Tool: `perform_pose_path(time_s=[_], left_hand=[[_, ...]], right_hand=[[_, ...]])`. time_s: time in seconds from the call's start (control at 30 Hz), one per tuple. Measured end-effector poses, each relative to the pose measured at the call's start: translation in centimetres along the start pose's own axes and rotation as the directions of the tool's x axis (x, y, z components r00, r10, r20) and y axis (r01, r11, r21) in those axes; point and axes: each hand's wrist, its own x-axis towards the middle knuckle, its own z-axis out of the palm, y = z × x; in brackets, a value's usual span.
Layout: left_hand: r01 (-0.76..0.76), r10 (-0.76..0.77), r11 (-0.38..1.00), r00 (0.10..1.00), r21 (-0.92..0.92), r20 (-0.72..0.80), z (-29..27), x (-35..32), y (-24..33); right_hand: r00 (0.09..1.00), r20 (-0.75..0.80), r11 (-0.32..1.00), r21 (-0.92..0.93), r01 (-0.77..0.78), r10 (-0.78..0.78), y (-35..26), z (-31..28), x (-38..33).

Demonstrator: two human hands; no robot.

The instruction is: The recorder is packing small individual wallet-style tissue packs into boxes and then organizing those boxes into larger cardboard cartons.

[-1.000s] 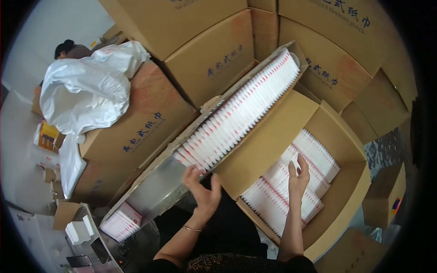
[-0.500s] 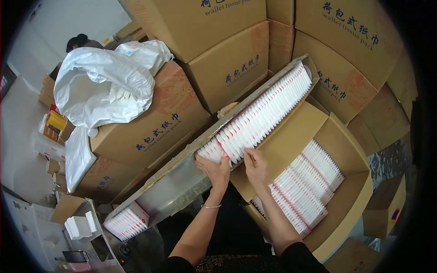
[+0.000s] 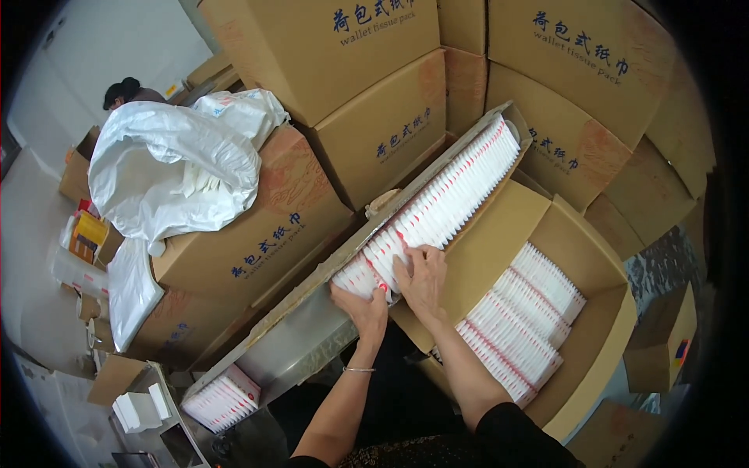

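Note:
A long row of white and red tissue packs (image 3: 445,203) stands on edge in a long tray (image 3: 296,331), which slants from lower left to upper right. My left hand (image 3: 363,312) is closed around the near end of this row, thumb on the packs' front edges. Just to the right, my right hand (image 3: 423,282) presses curled fingers into the same row, so a short section lies between my hands. An open carton (image 3: 601,312) to the right holds several rows of similar packs (image 3: 523,320). A smaller group of packs (image 3: 224,398) sits at the tray's lower left end.
Big closed cartons (image 3: 374,117) are stacked behind the tray. A white plastic bag (image 3: 175,164) rests on a carton at the left. Another person (image 3: 129,92) shows partly behind it. A small open box (image 3: 659,343) stands at the right.
My right hand has moved up and left from the row's near side onto the packs' tops. My left hand stays at the row's end. The whole view has shifted slightly.

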Motion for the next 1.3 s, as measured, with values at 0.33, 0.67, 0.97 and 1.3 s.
perform_pose_path(time_s=[0.33,0.67,0.97,1.3], left_hand=[[0.003,-0.003,0.994,1.0,-0.106,-0.002,-0.1,0.1,-0.3],[-0.034,0.034,0.999,0.999,0.032,-0.018,0.1,0.0,0.5],[-0.005,0.003,0.998,0.999,0.055,0.044,0.1,0.4,0.7],[-0.097,0.108,0.972,0.993,0.215,-0.041,-0.4,0.6,1.8]], right_hand=[[0.986,0.162,0.997,-0.064,0.049,-0.038,1.3,-0.9,3.9],[0.82,0.303,0.794,0.238,-0.559,0.486,4.6,-2.2,10.4],[0.938,0.178,0.951,-0.137,-0.277,0.299,7.6,-1.4,12.3],[0.975,0.161,0.965,-0.237,-0.111,0.151,11.7,-1.2,15.1]])
